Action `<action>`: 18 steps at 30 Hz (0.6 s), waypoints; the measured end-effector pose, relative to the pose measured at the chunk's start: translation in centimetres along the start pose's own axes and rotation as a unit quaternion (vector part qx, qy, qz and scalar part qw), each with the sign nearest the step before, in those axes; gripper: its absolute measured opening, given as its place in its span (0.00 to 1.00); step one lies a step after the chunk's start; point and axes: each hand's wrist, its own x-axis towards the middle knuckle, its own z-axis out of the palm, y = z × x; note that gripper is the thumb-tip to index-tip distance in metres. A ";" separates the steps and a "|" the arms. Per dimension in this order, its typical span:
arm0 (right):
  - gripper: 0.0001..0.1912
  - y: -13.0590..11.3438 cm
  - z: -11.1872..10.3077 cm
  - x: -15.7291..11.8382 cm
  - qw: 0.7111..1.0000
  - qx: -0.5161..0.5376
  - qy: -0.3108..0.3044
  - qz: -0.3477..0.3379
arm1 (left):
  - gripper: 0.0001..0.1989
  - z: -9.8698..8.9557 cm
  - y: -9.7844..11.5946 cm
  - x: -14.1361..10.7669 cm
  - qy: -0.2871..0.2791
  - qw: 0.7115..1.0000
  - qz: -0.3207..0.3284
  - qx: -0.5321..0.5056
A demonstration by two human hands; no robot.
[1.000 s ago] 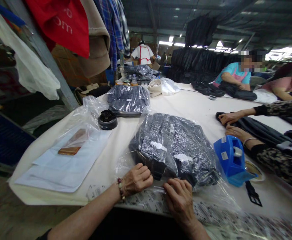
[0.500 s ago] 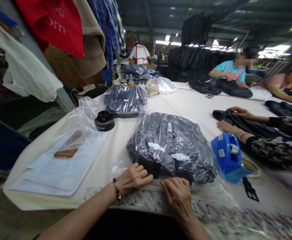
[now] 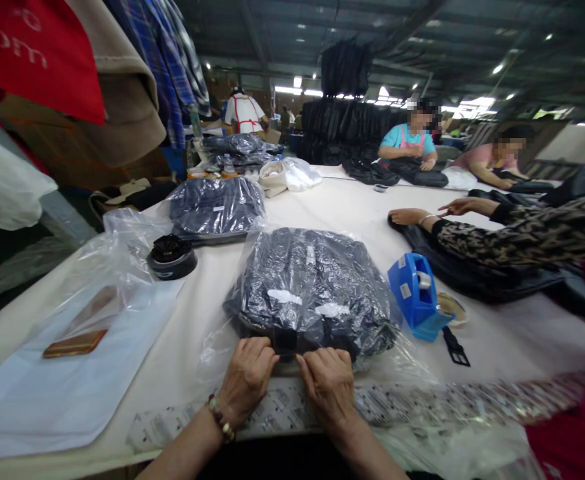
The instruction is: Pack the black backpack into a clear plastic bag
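Note:
A dark bag point(image 3: 312, 280) lies in front of me inside a clear plastic bag point(image 3: 405, 360), with white paper-like pieces showing under the film. My left hand point(image 3: 249, 370) is closed at the near edge of the wrapping, fingers curled over the film. Beside it, my right hand point(image 3: 327, 380) pinches the same edge, its thumb close to my left thumb. A small gap separates the two hands. My palms face down, so the fingertips are partly hidden. Printed clear film point(image 3: 372, 403) lies along the table edge below my hands.
A blue tape dispenser point(image 3: 417, 293) and a black buckle strap point(image 3: 456, 348) are to the right. A co-worker's patterned sleeves point(image 3: 512, 230) reach over dark goods. Left are a black tape roll point(image 3: 172, 260), a phone point(image 3: 75, 343) under plastic and another wrapped bag point(image 3: 217, 207).
My hands have drawn closer together at the plastic bag's near edge. The view has turned right. The co-worker's hands on the right have shifted over the dark goods.

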 end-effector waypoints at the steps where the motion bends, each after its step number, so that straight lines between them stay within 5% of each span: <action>1: 0.15 0.0 0.1 0.0 1.000 -0.001 0.001 0.002 | 0.10 0.2 -0.1 0.0 0.008 1.000 0.001 0.009; 18: 0.16 0.1 0.4 0.1 1.000 -0.015 0.008 0.004 | 0.11 -0.4 -1.6 0.6 -0.031 0.996 0.076 0.021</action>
